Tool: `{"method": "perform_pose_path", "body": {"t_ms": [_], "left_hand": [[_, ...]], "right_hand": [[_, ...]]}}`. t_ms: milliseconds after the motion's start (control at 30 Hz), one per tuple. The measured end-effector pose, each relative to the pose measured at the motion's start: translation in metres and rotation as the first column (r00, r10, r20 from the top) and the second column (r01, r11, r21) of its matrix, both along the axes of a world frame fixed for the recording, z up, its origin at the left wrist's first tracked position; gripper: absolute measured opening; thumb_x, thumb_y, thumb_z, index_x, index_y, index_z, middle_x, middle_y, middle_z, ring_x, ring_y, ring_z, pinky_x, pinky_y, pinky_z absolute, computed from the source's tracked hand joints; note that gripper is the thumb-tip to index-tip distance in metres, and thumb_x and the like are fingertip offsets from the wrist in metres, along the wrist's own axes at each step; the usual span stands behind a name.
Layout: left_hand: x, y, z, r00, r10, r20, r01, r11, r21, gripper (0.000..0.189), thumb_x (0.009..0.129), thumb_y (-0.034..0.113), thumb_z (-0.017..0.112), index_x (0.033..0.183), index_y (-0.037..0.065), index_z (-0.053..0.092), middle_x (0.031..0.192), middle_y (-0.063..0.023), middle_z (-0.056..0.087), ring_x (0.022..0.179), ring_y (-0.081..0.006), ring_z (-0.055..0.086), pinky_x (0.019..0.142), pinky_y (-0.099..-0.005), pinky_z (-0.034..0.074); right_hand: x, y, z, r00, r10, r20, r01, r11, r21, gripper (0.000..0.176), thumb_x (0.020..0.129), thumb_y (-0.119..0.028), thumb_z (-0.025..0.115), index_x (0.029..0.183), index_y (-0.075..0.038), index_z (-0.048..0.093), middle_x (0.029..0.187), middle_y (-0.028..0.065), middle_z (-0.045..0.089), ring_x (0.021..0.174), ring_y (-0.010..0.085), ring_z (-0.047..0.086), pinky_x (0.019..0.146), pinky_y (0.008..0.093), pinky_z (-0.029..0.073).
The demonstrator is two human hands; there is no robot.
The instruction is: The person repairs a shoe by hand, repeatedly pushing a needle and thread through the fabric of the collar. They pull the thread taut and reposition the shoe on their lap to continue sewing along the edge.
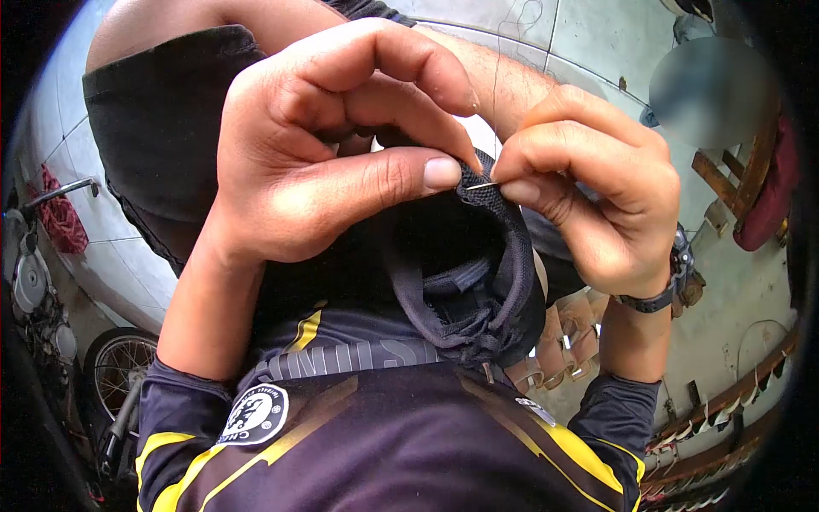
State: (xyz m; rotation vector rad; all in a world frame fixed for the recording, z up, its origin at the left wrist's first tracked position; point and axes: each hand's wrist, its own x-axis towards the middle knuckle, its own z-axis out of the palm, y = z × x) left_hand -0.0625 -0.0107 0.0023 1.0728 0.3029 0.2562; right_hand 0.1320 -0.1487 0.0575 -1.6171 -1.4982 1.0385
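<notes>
A black fabric shoe (pixel 516 247) with laces rests against my lap, its opening facing up. My left hand (pixel 311 162) pinches the rim of the shoe's opening between thumb and index finger, the other fingers curled above. Between the thumb and fingertips of my right hand (pixel 601 183) is a thin metal needle (pixel 480 185), lying across the rim just beside my left thumb. Fine dark thread (pixel 497 94) runs up from near the right fingertips and loops loosely above. The needle's far end is covered by the right fingers.
On the left are a motorbike wheel (pixel 119 367) and a dark red cloth (pixel 64 209). Tan strapped objects (pixel 570 337) lie beneath my right forearm. Wooden racks (pixel 725 418) stand at the lower right, a wooden frame (pixel 742 175) at the upper right. Pale tiles (pixel 589 38) cover the floor.
</notes>
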Motion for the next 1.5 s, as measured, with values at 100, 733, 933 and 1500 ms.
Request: {"method": "perform_pose_path", "body": {"t_ms": [100,733,933,1500], "left_hand": [[-0.002,-0.001,0.0,1.0,-0.003,-0.011,0.002,0.999,-0.04,0.04,0.079,-0.015,0.074,0.114,-0.005,0.055,0.095,-0.021,0.075,0.092,-0.0252,0.075,0.087,-0.0308,0.057],[-0.001,0.0,-0.005,0.996,-0.005,-0.089,-0.002,0.997,-0.079,0.038,0.079,-0.011,0.079,0.101,0.002,0.051,0.093,-0.0204,0.075,0.09,-0.0197,0.074,0.082,-0.0276,0.057],[0.003,0.003,-0.003,0.995,-0.013,-0.095,0.001,0.993,-0.121,0.042,0.082,-0.008,0.078,0.111,0.003,0.049,0.093,-0.0202,0.075,0.091,-0.019,0.073,0.084,-0.0271,0.056],[0.004,0.012,0.001,0.988,-0.139,-0.062,0.121,0.964,-0.237,0.044,0.083,-0.005,0.079,0.112,0.002,0.047,0.09,-0.0177,0.076,0.088,-0.018,0.073,0.08,-0.0251,0.055]], "right_hand": [[-0.003,0.001,-0.001,1.0,-0.002,0.016,0.001,0.999,0.032,0.015,0.075,0.008,0.076,0.086,0.001,0.07,0.082,0.0074,0.065,0.073,0.018,0.063,0.064,0.0283,0.047],[-0.016,0.001,-0.005,0.997,-0.017,0.08,0.007,0.992,0.128,0.02,0.071,0.014,0.073,0.086,0.003,0.067,0.08,0.0088,0.065,0.071,0.0188,0.063,0.064,0.028,0.049],[-0.009,0.0,0.013,0.979,-0.03,0.2,0.006,0.993,0.118,0.021,0.074,0.01,0.077,0.091,0.001,0.069,0.084,0.0098,0.065,0.075,0.0223,0.065,0.065,0.03,0.05],[-0.007,0.005,0.002,0.955,0.046,0.292,-0.096,0.983,0.158,0.023,0.064,0.006,0.069,0.086,-0.001,0.065,0.081,0.0083,0.063,0.069,0.0268,0.059,0.062,0.0346,0.047]]}}
